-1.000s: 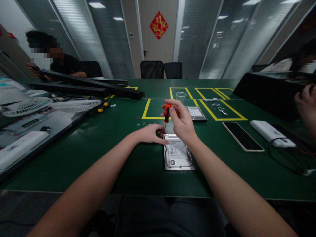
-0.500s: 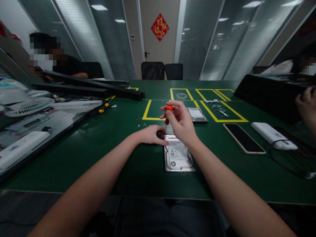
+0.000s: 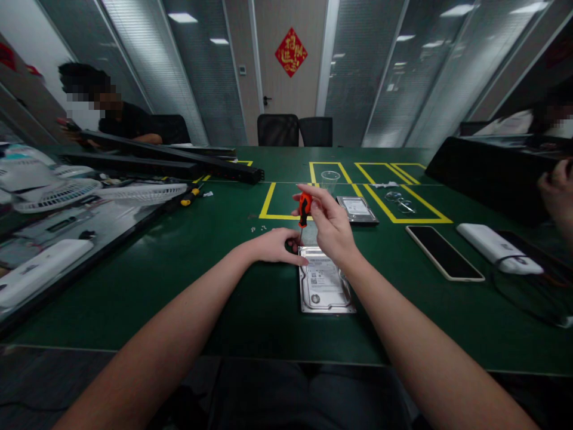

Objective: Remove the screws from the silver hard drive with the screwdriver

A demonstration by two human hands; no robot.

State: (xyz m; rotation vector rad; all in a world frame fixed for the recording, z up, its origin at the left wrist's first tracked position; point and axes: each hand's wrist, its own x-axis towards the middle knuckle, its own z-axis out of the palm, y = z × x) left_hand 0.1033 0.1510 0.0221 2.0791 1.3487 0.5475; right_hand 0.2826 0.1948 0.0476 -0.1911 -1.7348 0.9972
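Note:
A silver hard drive (image 3: 327,285) lies flat on the green table in front of me, label side up. My right hand (image 3: 332,224) grips an orange and black screwdriver (image 3: 305,209) by its handle, nearly upright, its shaft pointing down at the drive's far left corner. My left hand (image 3: 283,246) holds that same corner, with the thumb across the label and the fingers curled at the far edge near the shaft. The exact spot where the tip touches is partly hidden by my fingers. Several tiny screws (image 3: 258,229) are scattered left of the drive.
Beyond my right hand lie a second hard drive (image 3: 357,210) and a clear plastic cup (image 3: 330,179). Spectacles (image 3: 400,202), a phone (image 3: 444,253) and a white power strip (image 3: 499,248) are to the right. Fan parts (image 3: 58,194) and another screwdriver (image 3: 190,196) are left. Two people sit nearby.
The screwdriver's handle has turned a little, and the fingers of my right hand have shifted on it. My left hand and the hard drive keep their place.

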